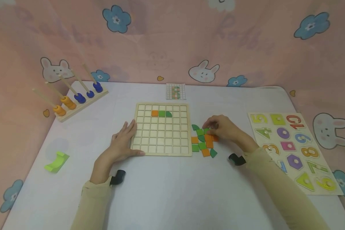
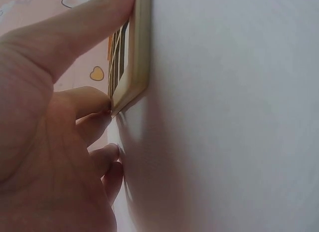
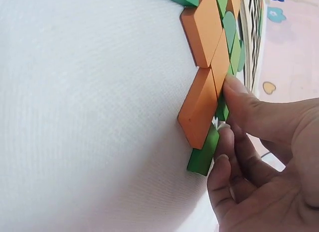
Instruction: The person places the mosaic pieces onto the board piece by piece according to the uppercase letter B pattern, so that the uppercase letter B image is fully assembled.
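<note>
A wooden grid board (image 1: 162,152) lies flat on the table, with an orange square tile (image 1: 155,113), a green square tile (image 1: 162,113) and a dark green quarter-round tile (image 1: 168,114) in its upper rows. The left hand (image 1: 121,142) rests against the board's left side with fingers extended, its thumb on the near edge; the left wrist view shows the corner of the board (image 2: 141,52). Right of the board, the right hand (image 1: 222,127) reaches into loose tiles, thumb and fingertips about a green tile (image 3: 222,111). An orange tile (image 3: 198,110) lies beside these fingers, which partly hide the pile.
A small pattern card (image 1: 175,91) lies behind the board. At the back left stands a bead rack (image 1: 84,104) with orange and blue beads. A light green curved piece (image 1: 57,162) lies at left, a number and shape puzzle (image 1: 279,128) at right. A printed cloth hangs behind.
</note>
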Tool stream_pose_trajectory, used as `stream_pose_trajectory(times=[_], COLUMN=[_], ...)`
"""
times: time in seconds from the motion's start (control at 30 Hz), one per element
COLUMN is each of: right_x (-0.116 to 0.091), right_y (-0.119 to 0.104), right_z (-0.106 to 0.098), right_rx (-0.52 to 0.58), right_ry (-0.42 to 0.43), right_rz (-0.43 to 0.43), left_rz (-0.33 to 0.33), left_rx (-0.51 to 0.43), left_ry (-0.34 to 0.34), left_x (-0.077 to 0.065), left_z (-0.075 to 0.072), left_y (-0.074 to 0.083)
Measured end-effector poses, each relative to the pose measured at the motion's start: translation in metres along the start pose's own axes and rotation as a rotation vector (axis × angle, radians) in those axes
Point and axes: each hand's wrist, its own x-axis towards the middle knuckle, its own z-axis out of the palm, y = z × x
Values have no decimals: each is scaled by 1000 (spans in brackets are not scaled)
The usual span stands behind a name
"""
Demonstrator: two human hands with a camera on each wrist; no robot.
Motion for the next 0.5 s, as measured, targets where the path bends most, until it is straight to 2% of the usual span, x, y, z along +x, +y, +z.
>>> stream_pose_trajectory(times=[0.27, 0.5], right_x=[2, 12], right_y=[-4, -12], right_z=[-2, 1], right_rx=[12, 102], right_ry=[-34, 53], right_rz=[-47, -76], left_rz=[-1, -2], left_rx=[4, -1], left_ry=[-3, -1], left_x=[1, 0], left_z=[0, 0], left_y=[-1, 0])
